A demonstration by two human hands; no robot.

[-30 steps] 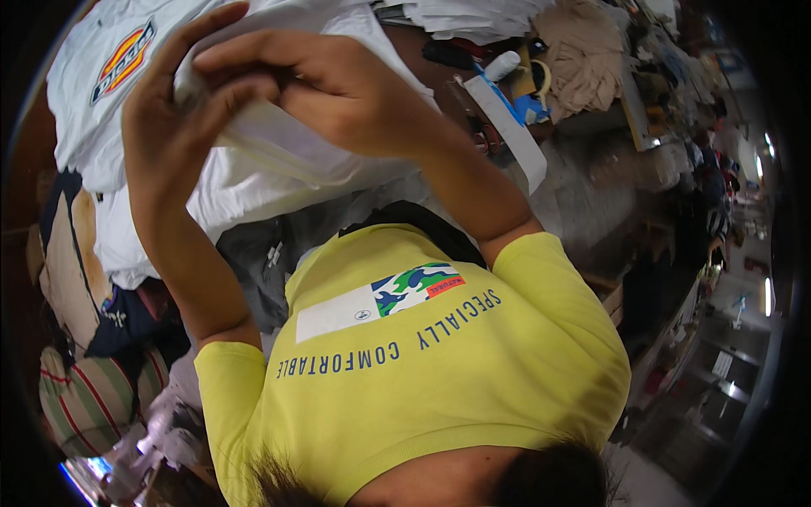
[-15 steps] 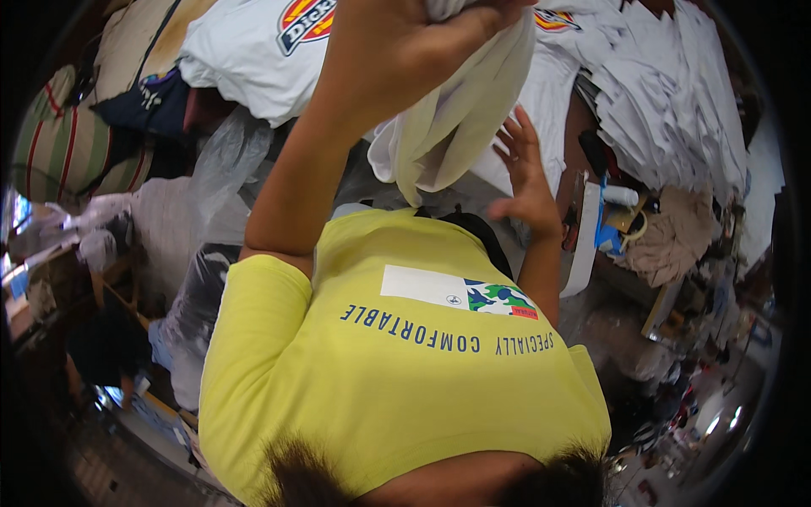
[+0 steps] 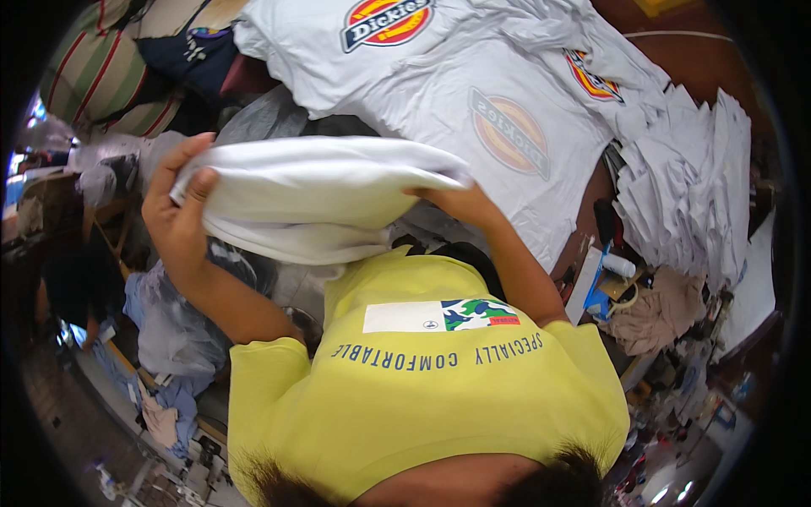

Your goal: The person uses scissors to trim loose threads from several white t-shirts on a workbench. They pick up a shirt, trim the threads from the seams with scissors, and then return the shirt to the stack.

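Observation:
A folded white cloth garment (image 3: 304, 190) is stretched between my two hands, just in front of my yellow shirt. My left hand (image 3: 182, 198) grips its left end, thumb on the near side and fingers behind. At the other end, my right hand (image 3: 460, 203) pinches the edge; some of its fingers are hidden by the cloth. Beyond it lies a white T-shirt (image 3: 439, 93) spread on the table, with a faint print showing through. Another white T-shirt (image 3: 312, 63) with a red and yellow print lies at the far left of it.
Many white garments hang in a bunched pile (image 3: 684, 186) at the right. Below it are a white spool (image 3: 618, 265), a tape roll (image 3: 625, 296) and a crumpled brown cloth (image 3: 659, 308). Striped fabric (image 3: 93, 76) and clear plastic (image 3: 262, 118) sit at the left.
My left hand has come down and to the left with the white garment. My right hand, open before, now holds its other end. The cloth went from hanging bunched to stretched sideways.

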